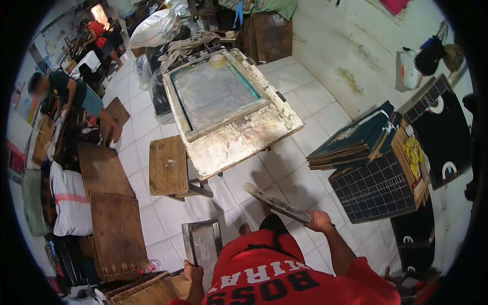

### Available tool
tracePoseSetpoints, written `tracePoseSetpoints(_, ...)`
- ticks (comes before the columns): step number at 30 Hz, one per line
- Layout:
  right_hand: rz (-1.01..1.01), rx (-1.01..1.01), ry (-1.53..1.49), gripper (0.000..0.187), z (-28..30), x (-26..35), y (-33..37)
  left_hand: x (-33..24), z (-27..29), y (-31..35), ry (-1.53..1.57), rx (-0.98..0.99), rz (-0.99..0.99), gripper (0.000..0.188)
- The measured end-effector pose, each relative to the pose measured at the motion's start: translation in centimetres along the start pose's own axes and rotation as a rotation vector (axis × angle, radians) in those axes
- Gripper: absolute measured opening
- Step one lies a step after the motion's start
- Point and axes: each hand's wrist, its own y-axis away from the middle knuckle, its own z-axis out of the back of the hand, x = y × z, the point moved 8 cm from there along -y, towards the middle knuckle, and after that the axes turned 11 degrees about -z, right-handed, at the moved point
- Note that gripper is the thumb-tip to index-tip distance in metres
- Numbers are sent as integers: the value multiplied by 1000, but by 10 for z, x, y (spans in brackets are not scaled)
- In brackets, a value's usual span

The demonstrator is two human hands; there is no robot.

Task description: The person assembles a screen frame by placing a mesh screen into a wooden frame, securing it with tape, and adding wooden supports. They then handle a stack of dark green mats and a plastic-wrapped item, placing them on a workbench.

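My left hand (193, 273) is closed on the edge of a small framed screen (205, 242), low in front of me, with a pale panel inside a dark-edged frame. In my right hand (320, 222) is a wooden frame (277, 202), seen almost edge-on and pointing away to the left. Ahead stands a paint-stained white table (244, 145), apart from both hands. On it lies a large wood-framed screen (229, 118) with green along its inner borders. A yellowish tape roll (217, 61) rests at its far end.
A wooden stool (169, 165) stands left of the table. Brown boards (118, 231) lie farther left, near white sacks (71, 203). Stacked dark panels (356, 142) sit on a black gridded box (373, 188) at right. One person (71, 91) bends at the left; another (96, 33) stands farther back.
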Motion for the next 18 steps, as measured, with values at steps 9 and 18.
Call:
tracePoseSetpoints(9, 431, 134, 111, 61, 23, 96, -198, -69, 31, 36, 74, -147, 202, 56)
tracePoseSetpoints(18, 488, 273, 387, 65, 9, 109, -397, -95, 55, 74, 135, -438, 87, 48)
